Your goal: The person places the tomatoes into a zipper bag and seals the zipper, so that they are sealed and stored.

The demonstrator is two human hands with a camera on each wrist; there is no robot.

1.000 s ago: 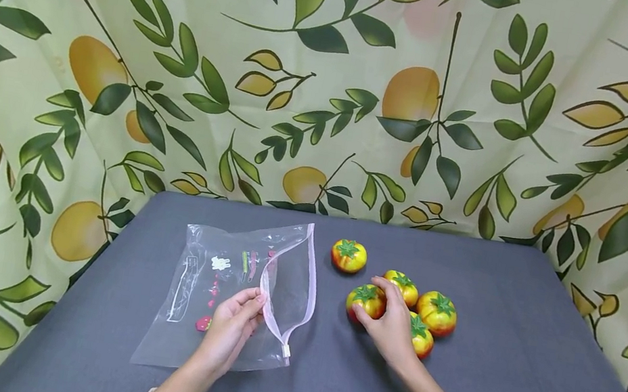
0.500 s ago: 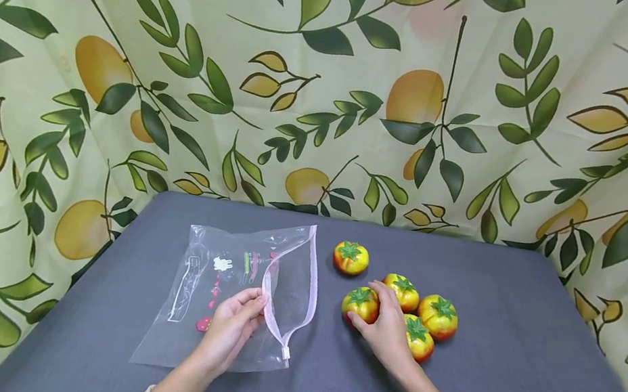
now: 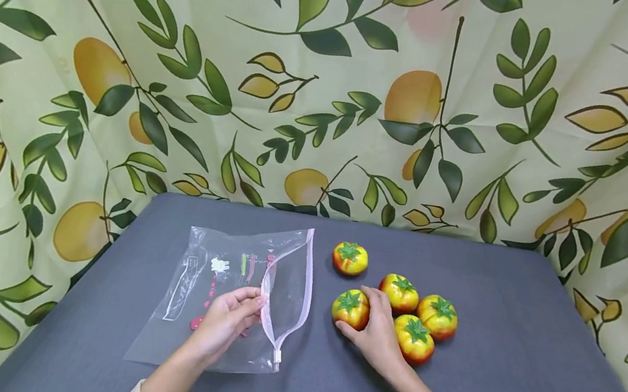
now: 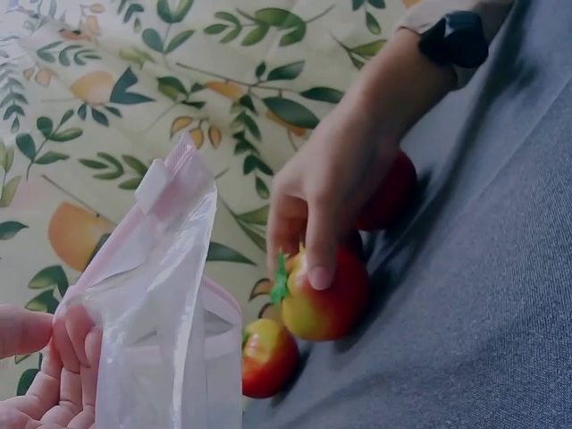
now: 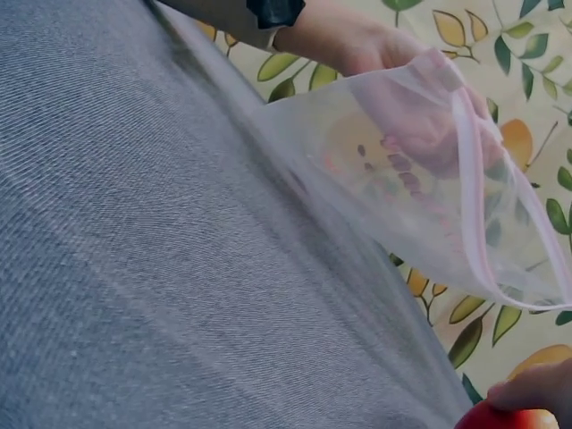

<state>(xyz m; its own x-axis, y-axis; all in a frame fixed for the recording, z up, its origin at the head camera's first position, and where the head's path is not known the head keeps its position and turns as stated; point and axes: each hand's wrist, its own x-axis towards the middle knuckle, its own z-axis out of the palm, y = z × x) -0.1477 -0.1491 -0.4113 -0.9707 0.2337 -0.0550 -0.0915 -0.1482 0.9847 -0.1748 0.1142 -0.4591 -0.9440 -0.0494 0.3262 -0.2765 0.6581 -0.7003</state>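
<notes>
My left hand (image 3: 230, 323) pinches the pink-edged rim of a clear plastic zip bag (image 3: 186, 340), whose mouth gapes toward the right. A white slider (image 3: 277, 356) sits at the near end of that rim. My right hand (image 3: 378, 333) grips a red-and-yellow toy tomato (image 3: 350, 307) with a green leafy top, thumb on the near side and fingers over the far side. In the left wrist view the right hand's fingers reach down over this tomato (image 4: 326, 299). The right wrist view shows only a corner of the held tomato (image 5: 500, 417) at the bottom.
Several similar tomatoes lie on the grey table (image 3: 505, 391): one at the back (image 3: 350, 258), the others, such as the near one (image 3: 413, 339), just right of my right hand. A leaf-patterned curtain (image 3: 313, 120) stands behind the table.
My right hand has moved left with the gripped tomato, away from the neighbouring ones, uncovering more of the near tomato. The left hand and bag have shifted slightly left.
</notes>
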